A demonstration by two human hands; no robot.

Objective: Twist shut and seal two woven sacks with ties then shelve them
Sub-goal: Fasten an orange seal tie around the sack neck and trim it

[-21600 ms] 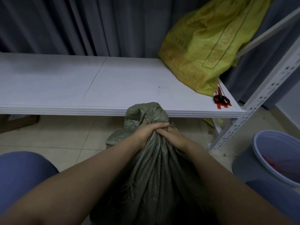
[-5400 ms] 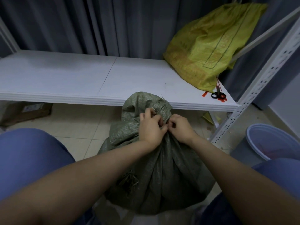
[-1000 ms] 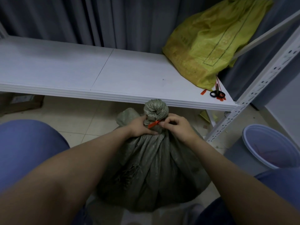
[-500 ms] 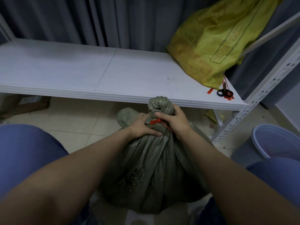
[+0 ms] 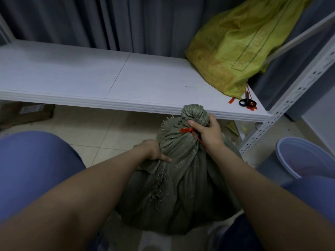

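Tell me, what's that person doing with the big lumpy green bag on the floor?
A person is closing up a green woven sack that sits on the floor in front of a white shelf. Its neck is twisted into a knob with a red tie around it. The right-hand grip holds that neck, and the left-hand grip rests on the sack's side. A yellow sack sits on the shelf beside scissors. The green one is not shelved yet.
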